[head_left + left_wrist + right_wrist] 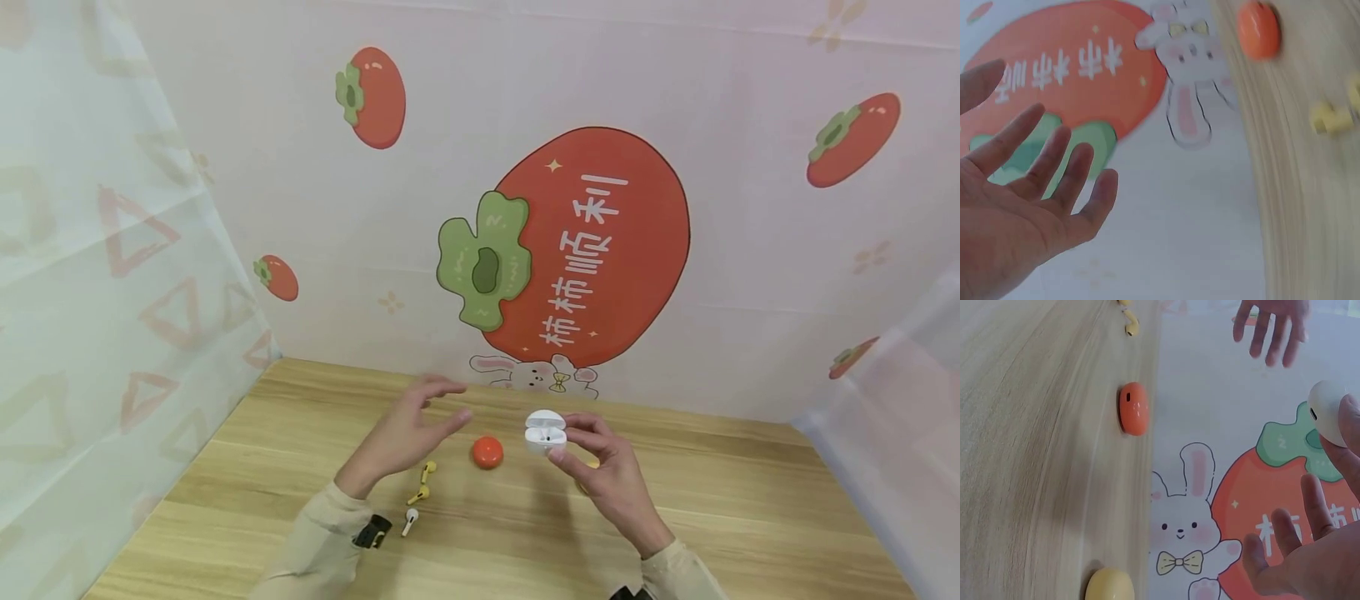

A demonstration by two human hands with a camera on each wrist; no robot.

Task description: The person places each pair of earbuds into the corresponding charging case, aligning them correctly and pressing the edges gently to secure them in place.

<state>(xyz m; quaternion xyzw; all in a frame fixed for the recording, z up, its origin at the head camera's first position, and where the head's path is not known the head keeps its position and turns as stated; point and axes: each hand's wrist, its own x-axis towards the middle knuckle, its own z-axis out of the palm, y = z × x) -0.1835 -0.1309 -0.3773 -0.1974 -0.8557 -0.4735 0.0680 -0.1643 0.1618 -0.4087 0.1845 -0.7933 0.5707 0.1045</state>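
Observation:
My right hand [617, 483] holds a white earbud charging case [546, 447] between thumb and fingers, above the table, its lid tipped up. A small dark spot shows inside the case. Level with it on the left, my left hand [405, 435] hovers with fingers spread and nothing in them; the left wrist view shows its bare palm [1016, 231]. Below and beside the left hand lie two yellow earbuds [418, 495] and one white earbud [409, 522]. Between the hands sits a closed red earbud case [487, 452]. A yellow case [1110, 586] lies partly hidden behind the right hand.
The wooden table [720, 500] ends at a pale backdrop [322, 200] printed with persimmons and a rabbit. Fabric walls stand on the left [90, 317] and right. A black strap [372, 532] is on the left wrist.

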